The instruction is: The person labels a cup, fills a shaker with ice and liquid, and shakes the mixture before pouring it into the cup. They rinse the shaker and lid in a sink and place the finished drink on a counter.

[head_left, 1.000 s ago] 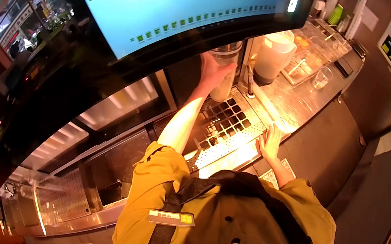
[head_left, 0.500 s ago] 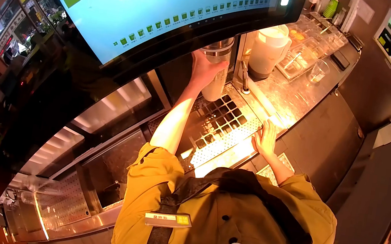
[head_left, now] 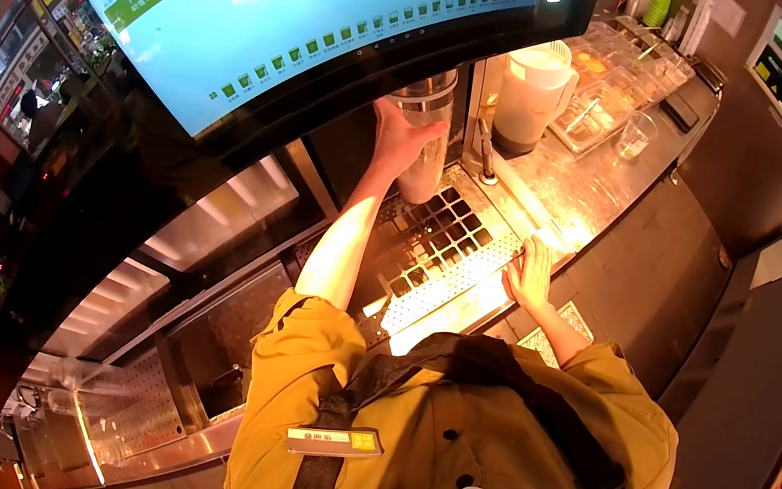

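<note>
My left hand (head_left: pixel 401 137) is wrapped round a tall clear cylindrical cup (head_left: pixel 424 171) with a metal band near its top. The cup stands upright below the large screen (head_left: pixel 346 5), at the back end of a black grid (head_left: pixel 438 236) in the counter. Part of the cup's top is hidden by the screen's lower edge. My right hand (head_left: pixel 532 274) rests on the counter's front edge, right of the perforated metal strip (head_left: pixel 445 288), with its fingers stretched out and nothing held.
A white pitcher (head_left: pixel 531 99) stands behind a metal nozzle (head_left: pixel 488 153). Farther right are clear trays (head_left: pixel 592 118), a clear cup (head_left: pixel 636 136) and a dark flat device (head_left: pixel 679 112). Green cups (head_left: pixel 658 6) stand at the back. The screen overhangs the counter.
The view has shifted slightly, so the screen appears a little lower and farther left. My left hand still holds the cup, and my right hand stays on the edge.
</note>
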### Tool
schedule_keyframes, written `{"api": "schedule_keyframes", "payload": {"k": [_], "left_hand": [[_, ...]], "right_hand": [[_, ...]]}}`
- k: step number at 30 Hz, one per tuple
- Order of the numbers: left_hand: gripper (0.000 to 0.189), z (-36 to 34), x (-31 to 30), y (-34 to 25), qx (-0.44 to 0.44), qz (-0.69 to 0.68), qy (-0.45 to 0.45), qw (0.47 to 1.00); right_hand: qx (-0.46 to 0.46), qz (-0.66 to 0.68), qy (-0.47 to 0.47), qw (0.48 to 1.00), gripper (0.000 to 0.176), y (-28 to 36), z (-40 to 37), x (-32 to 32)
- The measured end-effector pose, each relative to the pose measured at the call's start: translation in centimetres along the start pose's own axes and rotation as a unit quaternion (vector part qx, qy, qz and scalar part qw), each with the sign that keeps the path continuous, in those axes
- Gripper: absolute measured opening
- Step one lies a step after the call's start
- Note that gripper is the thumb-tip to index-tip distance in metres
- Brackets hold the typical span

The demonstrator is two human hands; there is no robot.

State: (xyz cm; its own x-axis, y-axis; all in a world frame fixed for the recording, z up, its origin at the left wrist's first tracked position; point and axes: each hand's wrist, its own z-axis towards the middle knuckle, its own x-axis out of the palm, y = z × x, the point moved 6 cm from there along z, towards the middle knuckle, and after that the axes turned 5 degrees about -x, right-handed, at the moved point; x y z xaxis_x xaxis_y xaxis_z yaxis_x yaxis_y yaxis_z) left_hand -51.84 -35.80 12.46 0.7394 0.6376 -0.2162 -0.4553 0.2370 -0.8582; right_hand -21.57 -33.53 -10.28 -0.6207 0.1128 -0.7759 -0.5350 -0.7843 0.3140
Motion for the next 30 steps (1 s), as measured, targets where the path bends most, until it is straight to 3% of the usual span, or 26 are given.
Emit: {"api": "schedule_keyframes", "payload": {"k": [5,30], "left_hand": [[0.094,0.0,0.0,0.5,-0.030,-0.004,0.001,1.000],[0.091,-0.5,-0.1,-0.5,-0.007,-0.023,-0.005,1.000]], "right_hand": [[0.003,0.009,0.005,1.000,0.060,-0.2,0.0,0.2],[-0.002,0.015,0.013,1.000,0.058,-0.5,-0.2,0.6]]}}
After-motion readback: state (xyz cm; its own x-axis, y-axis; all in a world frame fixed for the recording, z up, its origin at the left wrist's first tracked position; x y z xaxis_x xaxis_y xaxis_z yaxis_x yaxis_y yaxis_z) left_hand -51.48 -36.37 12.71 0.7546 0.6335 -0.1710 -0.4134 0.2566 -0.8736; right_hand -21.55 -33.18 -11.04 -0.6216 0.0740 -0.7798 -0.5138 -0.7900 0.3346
